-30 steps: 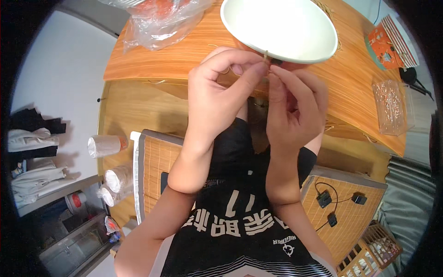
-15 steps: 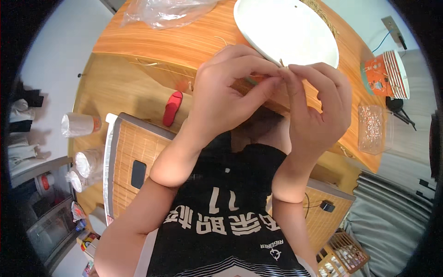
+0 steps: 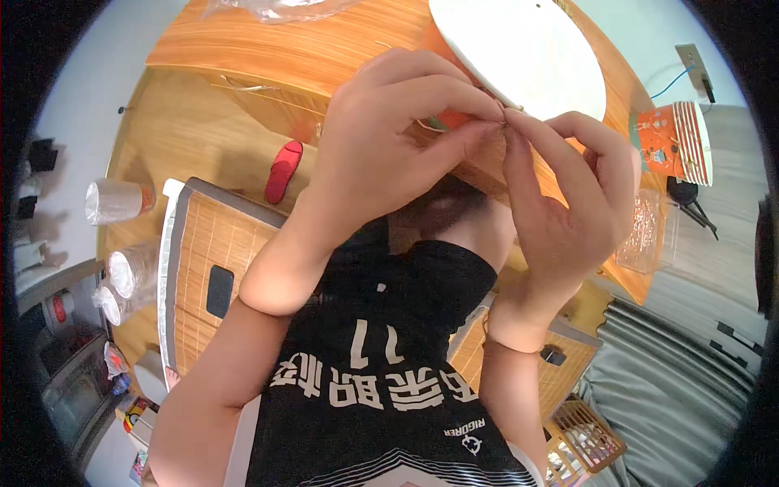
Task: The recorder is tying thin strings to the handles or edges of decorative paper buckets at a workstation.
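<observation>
My left hand (image 3: 389, 146) and my right hand (image 3: 576, 187) meet at the fingertips, just in front of the rim of a large round tub. White inside with an orange outer side, the tub (image 3: 531, 57) stands on a wood-grain table (image 3: 284, 61). Both hands are closed in a pinch, thumb against index finger. What lies between the fingertips is too small to make out. The other fingers of my right hand curl inward.
Clear plastic wrapping (image 3: 292, 8) lies at the table's far left. To the right are stacked orange paper tubs (image 3: 669, 144) and a clear plastic box (image 3: 645, 231). A red slipper (image 3: 284, 172) is on the floor; a phone (image 3: 220, 292) rests on a bamboo mat (image 3: 195, 260).
The whole view has shifted slightly. A short brownish bit showed above my fingertips before and can no longer be made out. My right fingers have bent differently; both hands still pinch together.
</observation>
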`<state>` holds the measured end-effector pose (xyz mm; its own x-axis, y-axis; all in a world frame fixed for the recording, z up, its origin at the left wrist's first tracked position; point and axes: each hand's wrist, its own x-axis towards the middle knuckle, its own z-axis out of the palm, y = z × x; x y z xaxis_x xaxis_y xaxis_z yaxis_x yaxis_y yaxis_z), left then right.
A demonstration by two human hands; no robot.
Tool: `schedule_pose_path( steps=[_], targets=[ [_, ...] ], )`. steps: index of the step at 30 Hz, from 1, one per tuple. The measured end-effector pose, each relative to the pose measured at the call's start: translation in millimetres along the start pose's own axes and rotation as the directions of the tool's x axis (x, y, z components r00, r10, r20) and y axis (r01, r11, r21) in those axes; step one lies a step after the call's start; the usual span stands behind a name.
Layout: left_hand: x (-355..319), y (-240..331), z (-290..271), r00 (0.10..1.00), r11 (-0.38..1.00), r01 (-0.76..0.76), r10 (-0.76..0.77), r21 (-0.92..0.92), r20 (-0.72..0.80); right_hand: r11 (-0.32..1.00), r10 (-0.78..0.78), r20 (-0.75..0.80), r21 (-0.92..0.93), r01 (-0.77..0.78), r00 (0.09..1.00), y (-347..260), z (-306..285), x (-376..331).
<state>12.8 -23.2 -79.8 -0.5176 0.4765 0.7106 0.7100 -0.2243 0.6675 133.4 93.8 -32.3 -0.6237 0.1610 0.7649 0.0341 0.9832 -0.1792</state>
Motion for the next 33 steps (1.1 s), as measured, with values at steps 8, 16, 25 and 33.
schedule_pose_path(
  steps=[8,16,25,33],
  targets=[
    [-0.4,0.3,0.1,0.997,0.993,-0.064,0.068,0.103,-0.039,0.997,-0.050,-0.104,-0.065,0.044,0.993,1.7,13.4,-5.8],
    [-2.6,-3.0,13.3,0.967,0.963,-0.164,0.199,0.214,-0.156,0.953,0.280,0.091,0.095,-0.288,0.956,-12.8,2.5,-0.4],
    [-5.4,1.1,24.1,0.955,0.983,-0.130,0.159,0.126,-0.250,0.404,0.655,0.382,0.552,-0.730,0.652,-15.2,-7.7,-0.1],
    [-15.5,4.8,12.9,0.913,0.937,-0.245,0.309,0.250,-0.266,0.281,0.641,0.375,0.697,-0.659,0.670,-13.5,-0.5,-9.1]
  ],
)
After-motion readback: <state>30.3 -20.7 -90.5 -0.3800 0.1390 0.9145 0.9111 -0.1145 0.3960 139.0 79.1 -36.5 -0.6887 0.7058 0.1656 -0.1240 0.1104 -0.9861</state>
